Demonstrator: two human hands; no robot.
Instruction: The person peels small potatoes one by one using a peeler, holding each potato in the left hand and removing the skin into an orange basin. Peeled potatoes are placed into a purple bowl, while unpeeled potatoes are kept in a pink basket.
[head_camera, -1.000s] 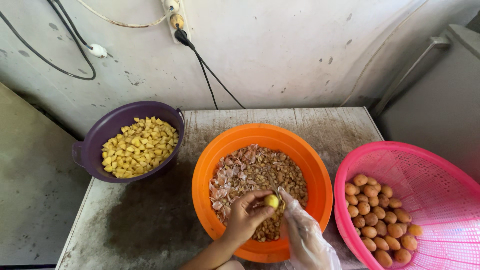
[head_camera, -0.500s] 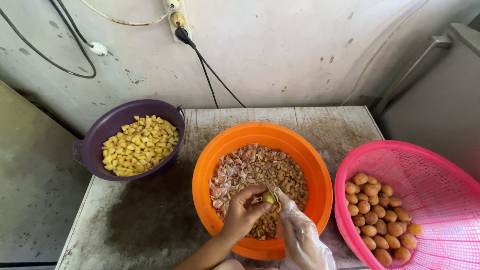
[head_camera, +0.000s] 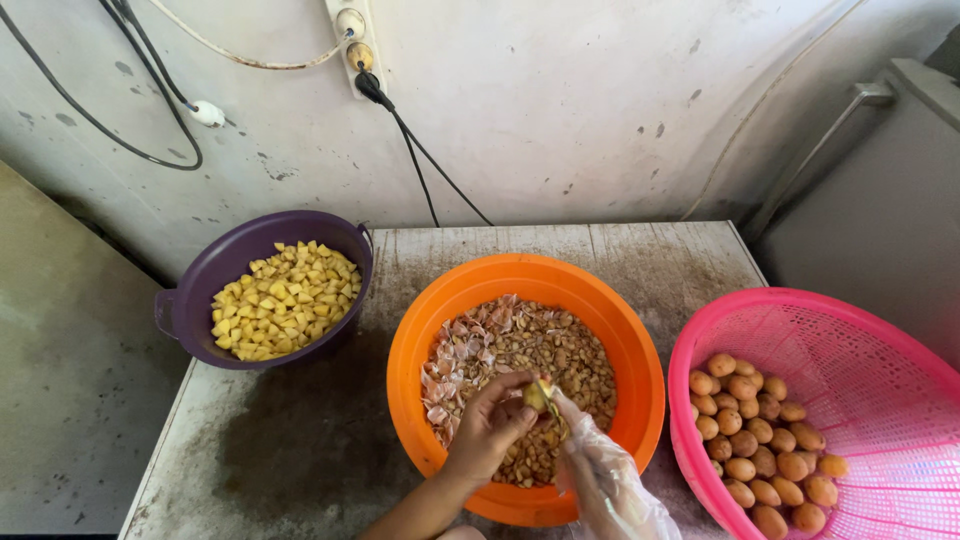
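**Peeling over the orange basin**

Across the worn grey tabletop (head_camera: 300, 450) three vessels stand in a row. Largest is the round pink plastic mesh basket (head_camera: 850, 340) at the right edge, holding a heap of small brown-skinned round pieces, unpeeled by the look of them, along its near left side. Beside it, in the middle, sits the round orange plastic basin (head_camera: 620, 330), its floor covered with thin tan and pinkish peelings. Off to the left, well apart from the hands, the dark purple plastic bowl with a side handle (head_camera: 190, 300) is filled with small yellow cut cubes.

Over the near half of the basin the bare left hand (head_camera: 487, 432) has its fingers curled around a small yellowish, partly peeled piece (head_camera: 533, 397). The right hand in a clear plastic glove (head_camera: 600, 470) meets it from the right, fingers drawn close; it seems to hold a thin blade against the piece, though the glove hides too much to be sure.

Judging from this, peeling is the step in hand, and finishing it calls for turning the piece against the blade.
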